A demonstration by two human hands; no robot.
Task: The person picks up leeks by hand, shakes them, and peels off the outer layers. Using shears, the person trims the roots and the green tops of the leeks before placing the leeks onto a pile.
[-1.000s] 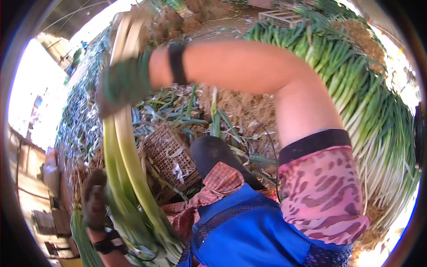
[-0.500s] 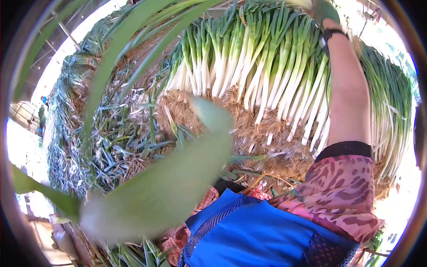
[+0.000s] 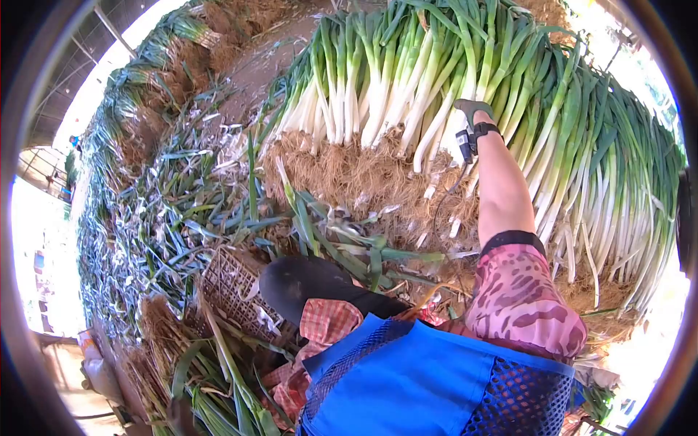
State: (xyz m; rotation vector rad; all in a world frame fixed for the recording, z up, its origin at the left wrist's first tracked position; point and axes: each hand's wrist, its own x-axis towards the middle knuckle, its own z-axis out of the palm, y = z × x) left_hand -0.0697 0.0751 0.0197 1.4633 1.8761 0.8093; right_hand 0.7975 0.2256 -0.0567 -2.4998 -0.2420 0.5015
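My right hand (image 3: 474, 110), in a dark grey-green glove with a black strap and a small device at the wrist, touches the stems of a long row of leeks (image 3: 407, 87). Its fingers point left and are partly hidden among the stems, so their grip is unclear. The leeks lie side by side, green leaves toward the top and white stems toward me, ending in brown roots (image 3: 349, 171). My left hand does not show. More leeks (image 3: 233, 363) with roots lie at the lower left.
A blue apron (image 3: 429, 378) covers my body, with a dark knee (image 3: 305, 287) beside it. A slatted crate (image 3: 236, 283) stands left of the knee. Loose leaves (image 3: 174, 225) litter the ground at left, and another leek pile (image 3: 138, 94) lines the far left.
My right hand has come down and left from the top right onto the row. The leek stalk it held and the large blurred leaves across the view are gone from there.
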